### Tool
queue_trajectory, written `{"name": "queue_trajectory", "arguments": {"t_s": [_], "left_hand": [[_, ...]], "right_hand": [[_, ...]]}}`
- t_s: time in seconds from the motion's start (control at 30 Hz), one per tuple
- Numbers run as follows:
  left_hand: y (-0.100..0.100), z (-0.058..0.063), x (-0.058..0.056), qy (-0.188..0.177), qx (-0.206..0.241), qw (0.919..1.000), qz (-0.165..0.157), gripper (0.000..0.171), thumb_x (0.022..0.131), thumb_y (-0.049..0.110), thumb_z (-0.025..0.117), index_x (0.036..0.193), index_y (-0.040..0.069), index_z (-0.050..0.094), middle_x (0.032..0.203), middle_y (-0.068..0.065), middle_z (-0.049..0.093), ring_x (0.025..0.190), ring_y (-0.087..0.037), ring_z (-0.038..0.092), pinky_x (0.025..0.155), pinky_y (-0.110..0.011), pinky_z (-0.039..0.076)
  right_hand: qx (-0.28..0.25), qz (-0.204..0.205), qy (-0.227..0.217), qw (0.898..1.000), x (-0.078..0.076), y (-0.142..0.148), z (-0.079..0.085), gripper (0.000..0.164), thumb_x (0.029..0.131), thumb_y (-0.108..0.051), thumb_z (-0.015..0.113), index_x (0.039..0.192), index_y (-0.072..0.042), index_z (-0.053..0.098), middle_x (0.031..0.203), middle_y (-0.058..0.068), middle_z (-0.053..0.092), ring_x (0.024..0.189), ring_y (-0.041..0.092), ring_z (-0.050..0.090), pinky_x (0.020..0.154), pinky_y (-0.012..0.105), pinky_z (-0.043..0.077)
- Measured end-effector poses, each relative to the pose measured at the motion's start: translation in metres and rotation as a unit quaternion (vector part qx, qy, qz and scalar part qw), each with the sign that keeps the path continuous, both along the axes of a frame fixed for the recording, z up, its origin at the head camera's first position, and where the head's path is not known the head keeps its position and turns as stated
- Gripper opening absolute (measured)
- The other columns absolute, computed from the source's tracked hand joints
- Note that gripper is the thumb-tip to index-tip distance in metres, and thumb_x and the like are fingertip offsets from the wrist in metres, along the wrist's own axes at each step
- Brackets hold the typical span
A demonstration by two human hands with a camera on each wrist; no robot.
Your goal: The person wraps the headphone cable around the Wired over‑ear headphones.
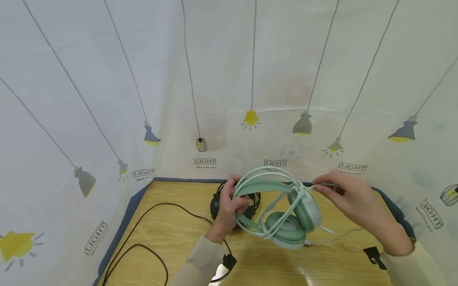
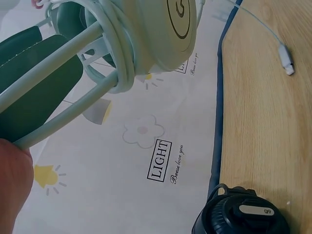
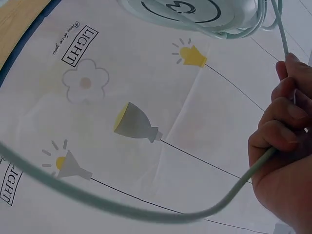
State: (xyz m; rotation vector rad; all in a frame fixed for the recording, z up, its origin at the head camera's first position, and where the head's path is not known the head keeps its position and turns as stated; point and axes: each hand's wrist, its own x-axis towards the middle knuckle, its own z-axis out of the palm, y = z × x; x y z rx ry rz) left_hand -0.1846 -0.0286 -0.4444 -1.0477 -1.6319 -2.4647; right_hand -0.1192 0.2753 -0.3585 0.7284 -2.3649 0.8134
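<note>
Mint-green over-ear headphones (image 1: 311, 208) are held up above the table, with their cable wound in several loops around the headband and ear cups. My left hand (image 1: 228, 204) grips the headband at its left end. To the right of the ear cups, my right hand (image 1: 352, 198) pinches the pale green cable (image 3: 195, 216). In the right wrist view this hand's fingers are curled round it, and a length hangs in a curve below. The cable's light plug (image 2: 286, 59) shows over the table in the left wrist view. Black headphones (image 1: 215, 204) lie behind my left hand, partly hidden.
A wooden table (image 1: 171, 230) carries a long black cable (image 1: 143, 212) at left and a black connector piece (image 1: 229, 261) near the front. At right lies a small black item (image 1: 373, 255). A curtain (image 1: 222, 79) printed with lamps hangs around the table's edges.
</note>
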Motion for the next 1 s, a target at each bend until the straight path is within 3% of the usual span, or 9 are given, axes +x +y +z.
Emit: {"name": "queue_trajectory", "arguments": {"t_s": [0.23, 0.37, 0.5, 0.67, 0.87, 0.93, 1.0], "left_hand": [[-0.002, 0.0, -0.001, -0.014, 0.037, 0.9971, -0.066, 0.036, 0.081, -0.001, 0.048, 0.114, 0.01, 0.052, 0.059, 0.011, 0.036, 0.041, -0.014, 0.019, 0.038, -0.031, 0.018], [-0.003, -0.002, -0.002, -0.03, 0.075, 0.9901, -0.115, 0.039, 0.079, -0.003, 0.047, 0.114, 0.012, 0.053, 0.059, 0.009, 0.036, 0.041, -0.013, 0.019, 0.038, -0.031, 0.016], [-0.004, -0.004, -0.002, -0.063, 0.124, 0.9756, -0.17, 0.041, 0.08, -0.004, 0.044, 0.115, 0.015, 0.056, 0.06, 0.008, 0.036, 0.042, -0.008, 0.021, 0.038, -0.028, 0.014], [-0.003, -0.003, -0.002, -0.101, 0.172, 0.9499, -0.24, 0.04, 0.084, -0.001, 0.046, 0.118, 0.017, 0.058, 0.064, 0.008, 0.034, 0.043, -0.004, 0.027, 0.041, -0.022, 0.017], [-0.001, 0.0, -0.001, -0.122, 0.22, 0.9221, -0.294, 0.033, 0.088, 0.006, 0.054, 0.119, 0.017, 0.059, 0.07, 0.008, 0.04, 0.045, -0.002, 0.028, 0.044, -0.014, 0.028], [0.001, 0.001, 0.0, -0.128, 0.236, 0.9136, -0.305, 0.034, 0.088, 0.005, 0.053, 0.119, 0.017, 0.061, 0.072, 0.009, 0.045, 0.045, -0.003, 0.027, 0.045, -0.013, 0.031], [0.003, 0.002, 0.001, -0.132, 0.249, 0.9071, -0.312, 0.037, 0.088, 0.004, 0.05, 0.12, 0.017, 0.063, 0.073, 0.009, 0.047, 0.045, -0.003, 0.025, 0.045, -0.013, 0.031]], "right_hand": [[0.016, -0.026, -0.023, 0.999, -0.012, 0.002, -0.001, 0.027, 0.083, 0.0, 0.083, 0.101, -0.019, 0.075, 0.09, -0.011, 0.069, 0.067, 0.0, 0.059, 0.059, 0.014, 0.047], [0.001, -0.002, -0.034, 0.999, -0.021, 0.006, -0.006, 0.025, 0.085, 0.001, 0.081, 0.101, -0.017, 0.076, 0.091, -0.01, 0.07, 0.067, 0.0, 0.06, 0.06, 0.015, 0.048], [-0.045, 0.045, -0.095, 0.993, -0.027, 0.011, -0.014, 0.022, 0.092, 0.003, 0.072, 0.107, -0.012, 0.076, 0.094, -0.007, 0.072, 0.075, 0.003, 0.065, 0.066, 0.017, 0.051], [-0.096, 0.1, -0.189, 0.972, -0.032, 0.017, -0.025, 0.021, 0.101, 0.001, 0.061, 0.115, -0.008, 0.074, 0.098, -0.002, 0.072, 0.084, 0.009, 0.066, 0.07, 0.024, 0.054], [-0.145, 0.164, -0.237, 0.947, -0.04, 0.019, -0.039, 0.026, 0.104, 0.004, 0.053, 0.116, -0.006, 0.073, 0.099, -0.002, 0.074, 0.083, 0.012, 0.066, 0.073, 0.028, 0.056], [-0.169, 0.179, -0.254, 0.935, -0.041, 0.019, -0.046, 0.028, 0.105, 0.004, 0.05, 0.117, -0.008, 0.073, 0.102, -0.005, 0.074, 0.087, 0.01, 0.067, 0.077, 0.025, 0.056], [-0.206, 0.197, -0.276, 0.918, -0.042, 0.018, -0.054, 0.032, 0.107, 0.002, 0.047, 0.118, -0.011, 0.073, 0.105, -0.006, 0.074, 0.091, 0.007, 0.068, 0.079, 0.024, 0.056]]}}
